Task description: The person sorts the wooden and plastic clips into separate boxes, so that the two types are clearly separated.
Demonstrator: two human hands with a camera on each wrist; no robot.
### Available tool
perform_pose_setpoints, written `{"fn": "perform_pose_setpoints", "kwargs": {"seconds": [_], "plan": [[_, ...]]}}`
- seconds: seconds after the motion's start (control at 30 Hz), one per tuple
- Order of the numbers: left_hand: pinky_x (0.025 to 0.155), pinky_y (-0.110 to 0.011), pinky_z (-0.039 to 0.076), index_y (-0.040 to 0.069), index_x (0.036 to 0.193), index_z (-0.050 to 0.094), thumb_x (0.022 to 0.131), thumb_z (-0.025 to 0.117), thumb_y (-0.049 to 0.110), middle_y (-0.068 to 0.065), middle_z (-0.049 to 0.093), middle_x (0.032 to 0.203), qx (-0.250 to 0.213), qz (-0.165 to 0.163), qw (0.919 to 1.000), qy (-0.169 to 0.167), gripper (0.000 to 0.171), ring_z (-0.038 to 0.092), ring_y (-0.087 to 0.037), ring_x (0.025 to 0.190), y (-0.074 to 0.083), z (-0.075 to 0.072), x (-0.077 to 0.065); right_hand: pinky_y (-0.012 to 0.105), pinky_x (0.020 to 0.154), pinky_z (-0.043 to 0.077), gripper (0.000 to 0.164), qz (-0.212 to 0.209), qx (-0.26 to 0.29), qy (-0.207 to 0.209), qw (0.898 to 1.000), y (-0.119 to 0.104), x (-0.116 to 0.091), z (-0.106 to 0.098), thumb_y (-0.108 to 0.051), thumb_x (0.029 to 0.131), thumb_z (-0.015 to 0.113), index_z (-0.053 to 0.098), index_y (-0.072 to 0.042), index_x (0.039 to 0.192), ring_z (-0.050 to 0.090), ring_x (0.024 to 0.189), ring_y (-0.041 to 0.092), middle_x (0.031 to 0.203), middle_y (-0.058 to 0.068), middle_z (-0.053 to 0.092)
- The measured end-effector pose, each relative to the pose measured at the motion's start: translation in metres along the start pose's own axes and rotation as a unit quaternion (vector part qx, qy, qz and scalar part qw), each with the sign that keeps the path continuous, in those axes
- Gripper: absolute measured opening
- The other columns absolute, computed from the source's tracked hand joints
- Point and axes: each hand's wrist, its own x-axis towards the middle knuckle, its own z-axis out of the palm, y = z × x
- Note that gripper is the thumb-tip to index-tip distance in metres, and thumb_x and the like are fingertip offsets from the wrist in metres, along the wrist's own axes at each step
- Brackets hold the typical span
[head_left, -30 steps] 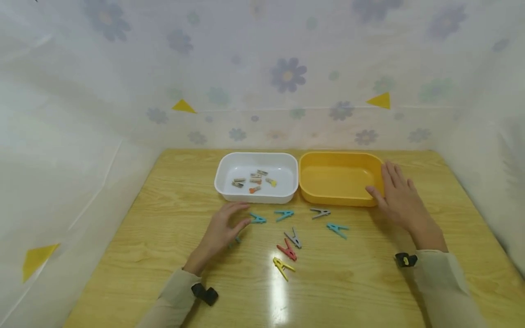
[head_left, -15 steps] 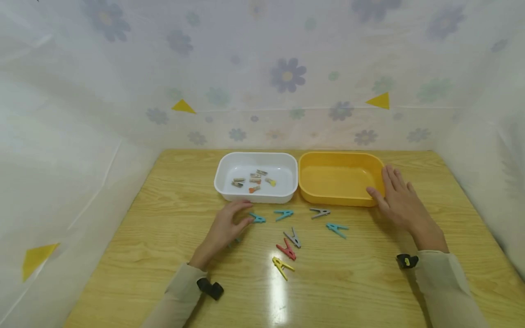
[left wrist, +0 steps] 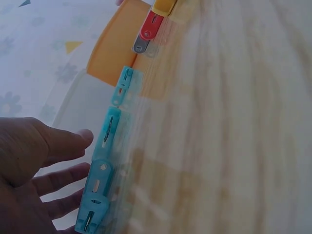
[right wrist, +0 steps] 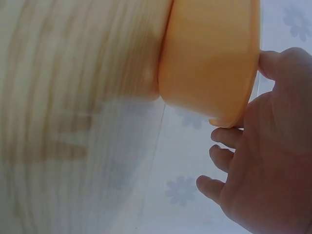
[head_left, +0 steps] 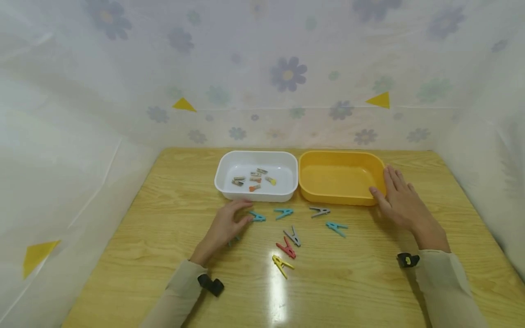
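My left hand (head_left: 224,223) hovers low in front of the white tray (head_left: 256,197), thumb and fingers apart with nothing between them. By its fingertips lies a teal clothespin (head_left: 258,217); another teal clothespin (head_left: 234,239) is partly hidden under the hand. In the left wrist view the thumb (left wrist: 73,144) points at the row of teal clothespins (left wrist: 106,129). My right hand (head_left: 404,205) rests against the right end of the yellow tray (head_left: 340,199), fingers along its outer side and thumb at the front rim. The right wrist view has the fingertips right at the tray's corner (right wrist: 229,117).
Small wooden clothespins (head_left: 255,180) lie in the white tray. More plastic clothespins are spread on the wooden table (head_left: 348,282): two teal, two grey (head_left: 292,237), a red one (head_left: 286,248) and a yellow one (head_left: 283,265). Flower-patterned sheeting (head_left: 287,127) stands behind and at the sides.
My left hand has shifted slightly right and forward, closer to the teal clothespin by the white tray. The right hand stays at the yellow tray, and the clothespins lie as before.
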Motion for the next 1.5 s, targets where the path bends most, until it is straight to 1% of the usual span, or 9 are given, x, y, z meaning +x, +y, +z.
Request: {"fn": "perform_pose_setpoints", "kwargs": {"seconds": [0.13,0.3,0.47,0.63,0.73,0.93,1.13,1.27,1.5], "plan": [[0.112,-0.048,0.043,-0.002,0.121,0.071,0.089,0.081,0.006,-0.018,0.066,0.131,0.014,0.0,0.9999,-0.003,0.035,0.059,-0.035,0.127,0.0006,0.0001,0.0025,0.073,0.116,0.001,0.081,-0.001,0.006,-0.003,1.0,0.0009,-0.0007,-0.0013,-0.05,0.112,0.026,-0.012,0.004,0.159,-0.018,0.153,0.04,0.166,0.022,-0.019],[0.111,-0.046,0.044,0.001,0.119,0.073,0.086,0.084,0.006,-0.015,0.068,0.13,0.026,-0.013,0.9996,-0.007,0.035,0.061,-0.033,0.126,0.0004,0.0009,0.004,0.072,0.116,0.0,0.081,0.0,0.009,-0.009,1.0,0.0015,0.0,-0.0011,-0.05,0.112,0.026,-0.013,0.003,0.159,-0.02,0.153,0.039,0.166,0.021,-0.021],[0.106,-0.046,0.048,0.004,0.113,0.075,0.081,0.087,0.003,-0.012,0.071,0.123,0.05,-0.013,0.9986,-0.006,0.034,0.064,-0.031,0.119,-0.0011,0.0031,0.0038,0.072,0.117,0.0,0.081,0.0,0.011,-0.01,1.0,0.0011,0.0002,-0.0005,-0.05,0.112,0.026,-0.014,0.003,0.159,-0.022,0.153,0.037,0.166,0.02,-0.022],[0.104,-0.047,0.049,0.004,0.109,0.077,0.078,0.088,0.0,-0.012,0.073,0.118,0.07,-0.016,0.9974,-0.005,0.032,0.065,-0.032,0.116,-0.0007,0.0038,0.0042,0.072,0.117,0.001,0.081,-0.006,0.012,-0.002,1.0,0.0004,0.0002,0.0006,-0.048,0.112,0.027,-0.011,0.005,0.159,-0.019,0.153,0.04,0.166,0.025,-0.018],[0.103,-0.047,0.049,0.005,0.107,0.078,0.078,0.088,0.001,-0.011,0.073,0.117,0.071,-0.021,0.9973,-0.005,0.031,0.065,-0.032,0.115,0.0004,0.0033,0.0043,0.071,0.117,0.001,0.08,-0.008,0.009,0.002,1.0,0.0007,0.0005,0.001,-0.048,0.112,0.027,-0.011,0.006,0.159,-0.018,0.153,0.041,0.166,0.026,-0.016],[0.102,-0.045,0.051,0.006,0.105,0.078,0.079,0.088,0.003,-0.008,0.073,0.113,0.066,-0.033,0.9972,-0.01,0.029,0.065,-0.03,0.113,0.0013,0.0023,0.004,0.07,0.118,0.001,0.081,-0.004,0.007,-0.002,1.0,0.001,0.0001,0.0001,-0.049,0.112,0.027,-0.012,0.005,0.159,-0.019,0.153,0.039,0.166,0.026,-0.017],[0.102,-0.045,0.051,0.006,0.104,0.078,0.078,0.089,0.003,-0.008,0.073,0.112,0.06,-0.032,0.9977,-0.01,0.028,0.065,-0.029,0.113,0.0022,0.0017,0.0041,0.069,0.118,0.0,0.082,-0.006,0.015,-0.001,1.0,0.0006,-0.0006,-0.0004,-0.049,0.112,0.027,-0.012,0.005,0.159,-0.02,0.153,0.039,0.166,0.027,-0.016],[0.1,-0.046,0.052,0.006,0.103,0.078,0.078,0.089,0.004,-0.008,0.073,0.11,0.059,-0.029,0.9978,-0.006,0.027,0.066,-0.03,0.111,0.0027,0.0017,0.0038,0.069,0.119,0.001,0.081,-0.009,0.015,0.001,1.0,0.0011,0.0,0.0001,-0.048,0.112,0.028,-0.012,0.005,0.159,-0.02,0.153,0.039,0.166,0.026,-0.017],[0.101,-0.044,0.051,0.006,0.104,0.078,0.079,0.089,0.006,-0.008,0.073,0.111,0.055,-0.032,0.9979,-0.007,0.028,0.066,-0.029,0.111,0.0029,0.002,0.0029,0.069,0.118,0.001,0.08,-0.017,0.012,0.007,1.0,0.0029,0.0006,0.0032,-0.045,0.113,0.028,-0.011,0.007,0.158,-0.018,0.153,0.042,0.166,0.026,-0.018]]}}
